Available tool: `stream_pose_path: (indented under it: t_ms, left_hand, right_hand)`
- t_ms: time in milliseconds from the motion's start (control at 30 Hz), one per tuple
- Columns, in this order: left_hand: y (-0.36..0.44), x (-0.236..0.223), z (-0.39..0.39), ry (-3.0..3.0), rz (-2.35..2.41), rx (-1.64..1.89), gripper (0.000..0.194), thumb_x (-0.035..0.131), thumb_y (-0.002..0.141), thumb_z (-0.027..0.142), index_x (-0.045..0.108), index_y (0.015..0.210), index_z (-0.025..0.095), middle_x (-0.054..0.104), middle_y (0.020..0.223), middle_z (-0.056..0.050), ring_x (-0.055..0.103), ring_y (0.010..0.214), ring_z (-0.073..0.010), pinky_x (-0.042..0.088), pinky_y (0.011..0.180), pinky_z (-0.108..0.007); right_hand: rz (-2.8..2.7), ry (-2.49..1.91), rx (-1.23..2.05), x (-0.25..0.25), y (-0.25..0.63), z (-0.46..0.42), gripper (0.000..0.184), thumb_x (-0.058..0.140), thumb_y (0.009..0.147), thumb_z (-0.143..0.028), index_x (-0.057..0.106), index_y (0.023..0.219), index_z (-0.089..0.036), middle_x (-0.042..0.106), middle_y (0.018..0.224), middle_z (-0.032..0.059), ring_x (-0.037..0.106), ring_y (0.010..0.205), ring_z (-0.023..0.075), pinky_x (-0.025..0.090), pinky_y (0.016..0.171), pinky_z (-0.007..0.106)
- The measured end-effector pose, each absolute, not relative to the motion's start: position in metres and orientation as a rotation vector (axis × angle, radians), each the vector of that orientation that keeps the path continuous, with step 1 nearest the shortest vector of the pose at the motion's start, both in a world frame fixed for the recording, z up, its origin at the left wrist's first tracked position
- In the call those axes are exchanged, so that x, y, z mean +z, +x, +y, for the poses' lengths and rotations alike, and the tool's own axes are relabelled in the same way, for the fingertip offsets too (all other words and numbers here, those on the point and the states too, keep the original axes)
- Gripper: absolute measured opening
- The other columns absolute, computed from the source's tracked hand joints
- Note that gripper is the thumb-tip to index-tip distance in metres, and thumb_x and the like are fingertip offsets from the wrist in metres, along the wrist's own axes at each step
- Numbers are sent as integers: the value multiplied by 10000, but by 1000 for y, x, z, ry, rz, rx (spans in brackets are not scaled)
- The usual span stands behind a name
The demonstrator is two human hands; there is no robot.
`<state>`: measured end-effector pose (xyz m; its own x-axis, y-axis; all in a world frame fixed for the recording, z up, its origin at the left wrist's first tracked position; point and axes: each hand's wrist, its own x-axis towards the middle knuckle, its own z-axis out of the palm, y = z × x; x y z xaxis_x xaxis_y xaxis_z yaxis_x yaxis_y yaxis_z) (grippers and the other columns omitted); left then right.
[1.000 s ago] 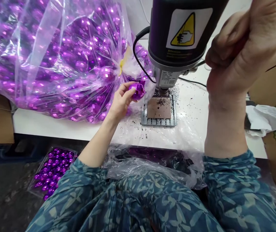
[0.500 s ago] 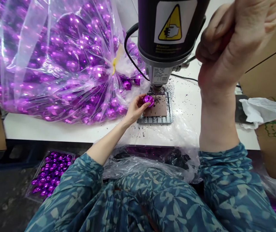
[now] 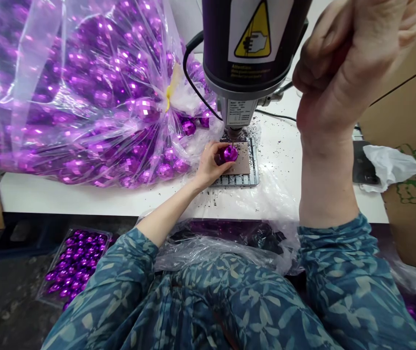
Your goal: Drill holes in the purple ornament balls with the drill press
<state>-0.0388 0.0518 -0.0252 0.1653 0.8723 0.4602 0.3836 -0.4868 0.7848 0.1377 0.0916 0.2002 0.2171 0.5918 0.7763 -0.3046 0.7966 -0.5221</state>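
My left hand (image 3: 211,164) pinches a shiny purple faceted ball (image 3: 230,153) between thumb and fingers. The ball sits over a brown plate (image 3: 243,165) on the slotted metal base (image 3: 239,181) of a bench drill press (image 3: 255,63). Just above the ball is the drill's chuck (image 3: 234,132), with the thin bit reaching down to the ball's top; whether it has gone in I cannot tell. My right hand (image 3: 353,63) is raised at the upper right, closed in a fist around the press's lever, whose grip is mostly hidden; a bit of red shows inside the fingers.
A big clear bag (image 3: 83,97) of purple balls, tied with yellow, fills the table's left. Below it stands a clear tray (image 3: 74,265) of purple balls. Dark shavings litter the white table (image 3: 277,160). Crumpled white tissue (image 3: 390,165) and a cardboard box (image 3: 412,209) are at right.
My left hand has shifted slightly right, bringing the ball from beside the bit to beneath it. My right hand stays raised, almost unmoved. The whole view has shifted slightly.
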Motion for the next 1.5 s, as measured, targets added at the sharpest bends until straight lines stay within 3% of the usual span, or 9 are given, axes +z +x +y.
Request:
stream_pose_path:
  t_ms: [467, 567, 667, 800, 867, 933, 1033, 1333, 1500]
  left_hand:
    - [-26, -27, 47, 1723, 1138, 1220, 570, 897, 833, 304, 592, 1309, 228, 748, 1270, -112, 743, 1181, -281, 634, 1057, -522]
    - [-26, -25, 46, 1694, 1135, 1212, 578, 904, 829, 318, 606, 1314, 221, 748, 1281, -121, 738, 1192, -288, 619, 1078, -533]
    - [-26, -25, 46, 1680, 1131, 1205, 593, 911, 828, 354, 614, 1326, 227, 744, 1286, -116, 732, 1197, -289, 608, 1090, -539]
    - [-27, -28, 46, 1676, 1127, 1211, 614, 914, 825, 372, 609, 1336, 219, 730, 1316, -129, 712, 1246, -304, 598, 1100, -534]
    - [-27, -29, 46, 1673, 1121, 1217, 613, 909, 827, 373, 604, 1334, 216, 729, 1321, -134, 710, 1255, -307, 601, 1095, -528]
    - [-27, -30, 47, 1672, 1114, 1225, 607, 905, 829, 378, 602, 1329, 215, 734, 1310, -133, 715, 1246, -306, 605, 1086, -526]
    - [-26, -31, 47, 1672, 1107, 1237, 604, 903, 829, 379, 601, 1326, 213, 741, 1299, -129, 724, 1229, -304, 609, 1082, -533]
    - [-24, -36, 47, 1602, 1074, 1294, 616, 929, 801, 462, 599, 1260, 217, 749, 1245, -114, 751, 1165, -289, 615, 1076, -535]
    - [-23, -39, 49, 1597, 1072, 1304, 624, 932, 788, 511, 596, 1228, 225, 744, 1229, -103, 747, 1158, -280, 604, 1083, -540]
  right_hand:
    - [-1239, -379, 591, 199, 134, 89, 745, 608, 702, -833, 303, 483, -190, 149, 432, -80, 255, 352, -30, 166, 362, 163]
    - [-1134, -258, 480, 187, 132, 95, 730, 645, 717, -839, 449, 505, -169, 29, 454, -76, 190, 335, -18, 135, 333, 167]
    - [-1220, -176, 371, 170, 136, 91, 393, 688, 866, -641, 808, 852, -268, 82, 445, -62, 254, 342, -16, 223, 360, 111]
    - [-1304, -111, 282, 152, 142, 79, 246, 625, 988, -452, 785, 1175, -456, 213, 420, -74, 299, 355, -30, 240, 392, 81]
    - [-1271, -129, 286, 148, 140, 74, 206, 655, 971, -445, 822, 1083, -401, 170, 412, -76, 298, 356, -26, 250, 403, 94]
    - [-1215, -175, 300, 146, 137, 70, 262, 693, 943, -448, 812, 782, -278, 111, 411, -68, 295, 363, -24, 258, 419, 116]
    - [-1155, -218, 285, 145, 133, 65, 642, 708, 927, -462, 447, 439, -137, 57, 415, -57, 259, 359, -23, 221, 414, 155]
    - [-1251, -338, 243, 125, 141, 58, 769, 722, 879, -564, 231, 406, -208, 100, 385, -29, 195, 349, 74, 216, 414, 358]
    - [-1266, -455, 152, 119, 144, 60, 840, 675, 878, -640, 127, 408, -209, 75, 360, -23, 159, 341, 78, 196, 406, 371]
